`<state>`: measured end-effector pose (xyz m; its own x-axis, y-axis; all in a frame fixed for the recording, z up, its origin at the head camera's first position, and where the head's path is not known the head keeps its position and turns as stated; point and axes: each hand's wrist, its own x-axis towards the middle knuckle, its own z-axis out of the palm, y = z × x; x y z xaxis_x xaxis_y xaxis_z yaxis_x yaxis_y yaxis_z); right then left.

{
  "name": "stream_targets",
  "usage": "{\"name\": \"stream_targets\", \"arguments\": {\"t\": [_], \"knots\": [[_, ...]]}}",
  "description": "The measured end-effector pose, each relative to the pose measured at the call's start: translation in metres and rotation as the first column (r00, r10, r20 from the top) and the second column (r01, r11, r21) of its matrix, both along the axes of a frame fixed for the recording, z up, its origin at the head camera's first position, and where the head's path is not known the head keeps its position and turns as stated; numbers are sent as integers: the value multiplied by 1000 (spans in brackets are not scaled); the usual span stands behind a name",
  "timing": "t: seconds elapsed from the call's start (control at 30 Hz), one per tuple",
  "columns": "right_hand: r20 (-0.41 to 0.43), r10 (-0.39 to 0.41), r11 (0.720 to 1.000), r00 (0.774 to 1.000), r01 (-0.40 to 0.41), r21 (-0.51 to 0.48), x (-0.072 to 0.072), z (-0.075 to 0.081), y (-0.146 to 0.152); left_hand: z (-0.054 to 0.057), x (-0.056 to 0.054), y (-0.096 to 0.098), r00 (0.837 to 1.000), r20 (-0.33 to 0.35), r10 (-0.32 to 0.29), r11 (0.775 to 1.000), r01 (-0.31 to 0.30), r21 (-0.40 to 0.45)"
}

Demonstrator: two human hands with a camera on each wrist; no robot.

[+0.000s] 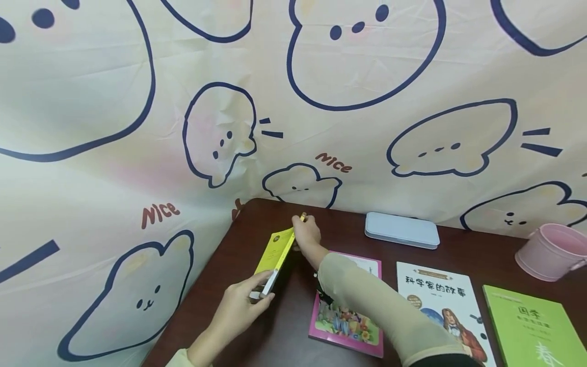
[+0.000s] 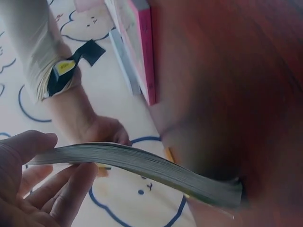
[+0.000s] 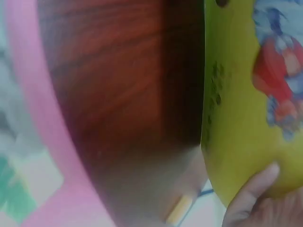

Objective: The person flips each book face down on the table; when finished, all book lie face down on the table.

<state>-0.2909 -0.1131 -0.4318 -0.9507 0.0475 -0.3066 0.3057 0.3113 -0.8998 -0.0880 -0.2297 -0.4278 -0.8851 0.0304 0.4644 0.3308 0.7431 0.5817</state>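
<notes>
A yellow paperback book (image 1: 274, 255) is held tilted over the left part of the dark table by both hands. At its near end, my left hand (image 1: 239, 305) pinches the book between thumb and fingers. My right hand (image 1: 307, 235) grips the far end. In the left wrist view the page edges (image 2: 128, 158) bow in a curve, thumb above and fingers below. The right wrist view shows the yellow cover (image 3: 232, 123) with a red and blue picture, and the right thumb (image 3: 258, 184) lying on it.
Right of the hands lie a pink-bordered book (image 1: 346, 329), partly under the right forearm, a white book (image 1: 431, 285) and a green book (image 1: 527, 326). Behind them are a pale blue case (image 1: 401, 229) and a pink bucket (image 1: 541, 257). A printed cloth (image 1: 114, 204) borders the table (image 1: 202, 290).
</notes>
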Motion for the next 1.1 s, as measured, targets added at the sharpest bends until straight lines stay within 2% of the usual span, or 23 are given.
{"name": "stream_targets", "arguments": {"t": [0.13,0.3,0.37,0.43,0.5,0.57,0.67,0.73,0.77,0.83,0.9,1.0,1.1], "knots": [[-37,47,993,998,-43,114,-4,-2,4,-8,1,7,1000,17,11,996,-9,-92],[-28,90,988,996,-85,132,-6,-11,7,-16,4,9,1000,4,-7,974,7,-227],[-19,100,986,995,-97,137,-6,-15,8,-17,5,5,999,43,-11,961,23,-276],[-11,115,982,993,-112,150,-5,-18,9,-16,5,-3,991,132,-28,941,71,-331],[-24,135,978,991,-130,164,-4,-20,11,-15,4,-13,971,237,-45,920,132,-369],[-40,150,974,988,-141,178,-3,-21,14,-15,3,-25,938,344,-41,906,180,-383],[-48,168,970,985,-156,185,0,-25,20,-19,4,-39,885,466,1,910,192,-367],[-22,187,969,982,-181,171,2,-29,25,-24,6,-46,859,512,24,915,188,-358],[-5,202,967,979,-198,160,2,-32,27,-27,7,-48,852,522,27,917,186,-352],[26,234,963,972,-235,135,3,-36,31,-32,8,-52,861,509,27,918,179,-353],[33,272,956,962,-274,110,3,-39,34,-35,8,-54,882,470,24,915,170,-365],[29,327,933,944,-328,147,1,-41,36,-36,6,-57,903,427,42,915,137,-380],[32,383,893,923,-379,243,-4,-39,35,-35,5,-60,901,430,61,918,118,-379]]}}
